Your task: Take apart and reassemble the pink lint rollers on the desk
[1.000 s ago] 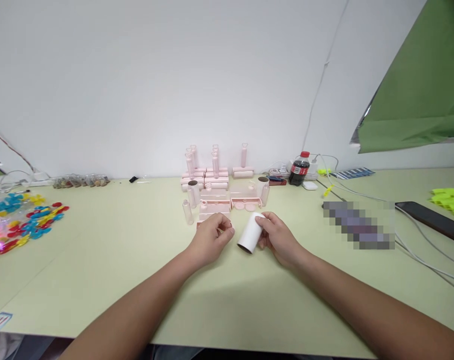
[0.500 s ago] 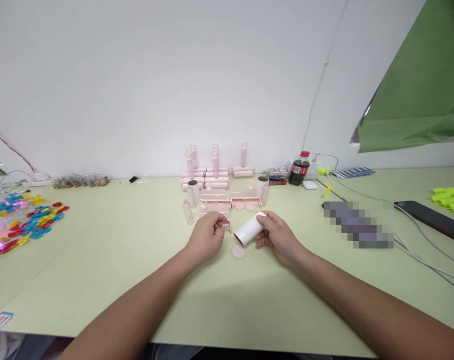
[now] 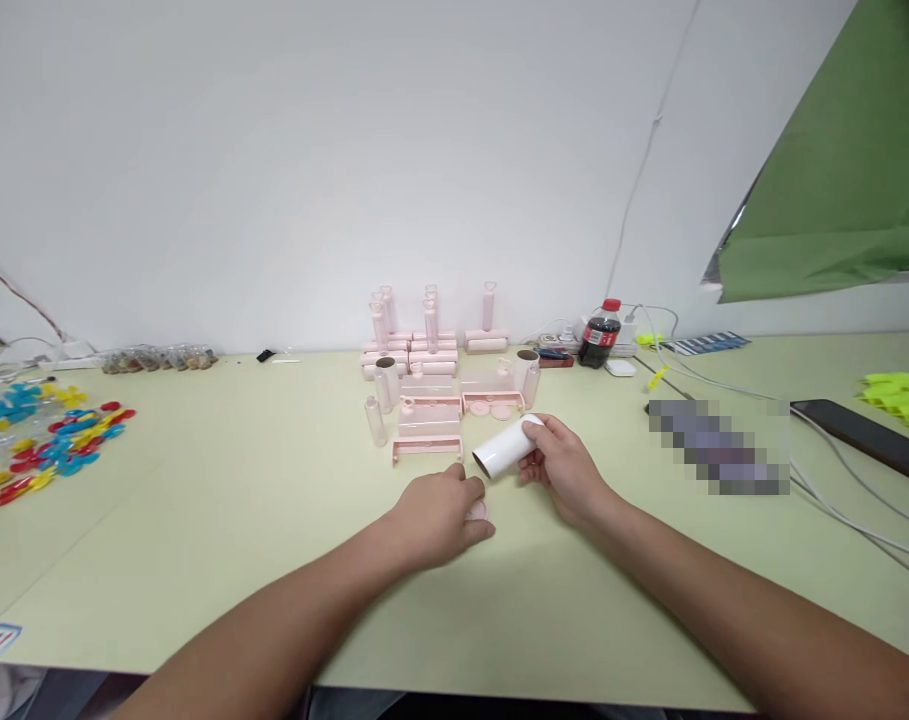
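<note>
My right hand is closed around the upper end of a white lint roller refill, a glossy tube with a brown core. It tilts, its open end pointing down to the left. Low over the table, my left hand has its thumb and fingers at opposite edges of a flat pink disc, which they partly cover. Just behind lies a pink roller frame. Two more pink discs rest by another pink frame.
Upright white rolls and clear pink handles flank the frames. Assembled pink lint rollers stand by the wall. A cola bottle, cables and a phone are right; colourful plastic pieces lie left.
My left hand has left the pink frame and come down and right to the pink disc. The refill in my right hand has moved slightly up and lies flatter.
</note>
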Tool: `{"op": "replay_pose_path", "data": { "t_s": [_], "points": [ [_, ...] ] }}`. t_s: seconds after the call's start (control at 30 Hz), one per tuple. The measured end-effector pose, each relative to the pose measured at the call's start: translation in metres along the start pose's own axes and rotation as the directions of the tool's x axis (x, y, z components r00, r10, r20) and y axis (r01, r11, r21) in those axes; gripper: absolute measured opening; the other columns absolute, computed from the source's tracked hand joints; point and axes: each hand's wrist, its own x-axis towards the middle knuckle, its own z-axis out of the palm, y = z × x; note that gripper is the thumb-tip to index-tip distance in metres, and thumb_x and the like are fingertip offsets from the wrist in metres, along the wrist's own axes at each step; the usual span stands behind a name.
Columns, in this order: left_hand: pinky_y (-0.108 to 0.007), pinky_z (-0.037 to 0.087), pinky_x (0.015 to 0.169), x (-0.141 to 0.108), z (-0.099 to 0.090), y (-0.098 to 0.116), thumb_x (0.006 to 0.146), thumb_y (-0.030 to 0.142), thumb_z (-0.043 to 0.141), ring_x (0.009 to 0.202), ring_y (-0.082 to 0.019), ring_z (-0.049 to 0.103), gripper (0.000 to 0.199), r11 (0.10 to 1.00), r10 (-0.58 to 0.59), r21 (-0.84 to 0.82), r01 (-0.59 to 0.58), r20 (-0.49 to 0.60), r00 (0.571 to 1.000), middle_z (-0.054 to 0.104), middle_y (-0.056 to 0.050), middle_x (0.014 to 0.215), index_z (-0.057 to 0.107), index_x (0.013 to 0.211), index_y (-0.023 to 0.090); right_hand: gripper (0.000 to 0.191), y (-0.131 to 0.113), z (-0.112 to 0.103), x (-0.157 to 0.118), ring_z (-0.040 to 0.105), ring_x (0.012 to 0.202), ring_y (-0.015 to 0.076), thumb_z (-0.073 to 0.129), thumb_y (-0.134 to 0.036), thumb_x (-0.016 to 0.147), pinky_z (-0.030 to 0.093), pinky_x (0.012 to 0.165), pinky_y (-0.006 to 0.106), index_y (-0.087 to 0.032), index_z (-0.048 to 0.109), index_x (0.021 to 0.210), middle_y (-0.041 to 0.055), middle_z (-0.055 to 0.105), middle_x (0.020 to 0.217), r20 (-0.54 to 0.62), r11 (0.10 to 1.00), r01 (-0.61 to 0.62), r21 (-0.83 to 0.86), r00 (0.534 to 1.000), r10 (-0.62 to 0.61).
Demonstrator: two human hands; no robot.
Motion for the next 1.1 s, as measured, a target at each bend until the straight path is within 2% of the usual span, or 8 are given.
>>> {"op": "replay_pose_path", "data": {
  "t_s": [0.17, 0.3, 0.4, 0.53, 0.63, 0.7, 0.93, 1.1],
  "points": [
    [-0.026, 0.033, 0.05, 0.001, -0.006, -0.008, 0.077, 0.049, 0.058, 0.068, -0.018, 0.059, 0.03, 0.98, -0.096, -0.181, 0.083, -0.062, 0.993, 0.063, -0.002, 0.085, 0.055, 0.085, 0.021, 0.021, 0.0, -0.001, 0.0, 0.051, 0.052, 0.0107, 0.061, -0.034, 0.081, 0.05, 0.04, 0.022, -0.02, 0.056, 0.096, -0.003, 0.053, 0.063, 0.002, 0.999, 0.004, 0.035, 1.0, -0.005],
    [-0.025, 0.027, 0.046, 0.002, -0.005, -0.012, 0.072, 0.049, 0.062, 0.058, -0.014, 0.051, 0.03, 0.946, -0.162, -0.3, 0.125, -0.101, 0.982, 0.06, 0.002, 0.069, 0.049, 0.076, 0.021, 0.018, -0.001, -0.001, 0.0, 0.052, 0.052, 0.0111, 0.06, -0.032, 0.082, 0.051, 0.041, 0.022, -0.02, 0.056, 0.094, -0.003, 0.054, 0.059, 0.009, 0.997, 0.003, 0.071, 1.0, -0.003],
    [-0.025, 0.025, 0.047, 0.005, -0.003, -0.015, 0.074, 0.049, 0.06, 0.054, -0.012, 0.043, 0.032, 0.926, -0.191, -0.362, 0.11, -0.195, 0.962, 0.052, 0.004, 0.061, 0.045, 0.069, 0.021, 0.016, -0.001, -0.001, 0.001, 0.052, 0.051, 0.011, 0.06, -0.031, 0.083, 0.052, 0.042, 0.022, -0.02, 0.056, 0.094, -0.0028, 0.055, 0.06, 0.007, 0.996, 0.0, 0.089, 1.0, 0.0],
    [-0.024, 0.028, 0.051, 0.008, -0.005, -0.018, 0.081, 0.047, 0.054, 0.055, -0.011, 0.04, 0.036, 0.882, -0.211, -0.471, 0.031, -0.335, 0.918, 0.045, 0.005, 0.057, 0.04, 0.063, 0.02, 0.012, 0.0, -0.001, 0.002, 0.053, 0.051, 0.0111, 0.058, -0.028, 0.085, 0.053, 0.043, 0.023, -0.02, 0.055, 0.092, -0.0024, 0.056, 0.06, 0.018, 0.993, -0.002, 0.118, 1.0, 0.0],
    [-0.023, 0.033, 0.055, 0.009, -0.005, -0.019, 0.087, 0.046, 0.049, 0.061, -0.011, 0.046, 0.033, 0.838, -0.204, -0.539, -0.084, -0.452, 0.868, 0.053, 0.003, 0.066, 0.045, 0.068, 0.02, 0.008, 0.001, 0.0, 0.001, 0.055, 0.052, 0.0113, 0.056, -0.026, 0.087, 0.055, 0.046, 0.025, -0.019, 0.054, 0.091, -0.002, 0.057, 0.06, 0.046, 0.987, -0.021, 0.158, 0.999, 0.014],
    [-0.023, 0.036, 0.057, 0.01, -0.005, -0.018, 0.09, 0.046, 0.048, 0.065, -0.011, 0.051, 0.03, 0.799, -0.201, -0.584, -0.144, -0.485, 0.851, 0.061, 0.001, 0.076, 0.049, 0.076, 0.02, 0.005, 0.0, 0.0, -0.001, 0.056, 0.052, 0.0115, 0.054, -0.024, 0.089, 0.056, 0.049, 0.027, -0.019, 0.053, 0.091, -0.0015, 0.058, 0.062, 0.069, 0.981, -0.04, 0.189, 0.997, 0.028],
    [-0.024, 0.039, 0.057, 0.012, 0.002, -0.021, 0.091, 0.048, 0.048, 0.072, -0.014, 0.06, 0.03, 0.759, -0.193, -0.624, -0.187, -0.489, 0.851, 0.069, -0.001, 0.088, 0.054, 0.106, 0.022, 0.006, -0.003, 0.002, -0.007, 0.062, 0.056, 0.0131, 0.05, -0.023, 0.091, 0.059, 0.057, 0.03, -0.018, 0.052, 0.09, 0.0011, 0.062, 0.066, 0.119, 0.957, -0.109, 0.27, 0.99, 0.079],
    [-0.025, 0.042, 0.058, 0.012, 0.005, -0.022, 0.091, 0.049, 0.049, 0.073, -0.015, 0.063, 0.032, 0.762, -0.202, -0.622, -0.182, -0.495, 0.845, 0.071, -0.001, 0.092, 0.054, 0.109, 0.023, 0.008, -0.003, 0.002, -0.006, 0.062, 0.056, 0.0138, 0.049, -0.024, 0.091, 0.059, 0.058, 0.03, -0.017, 0.053, 0.092, 0.0025, 0.063, 0.066, 0.133, 0.944, -0.131, 0.303, 0.987, 0.094]
  ]
}}
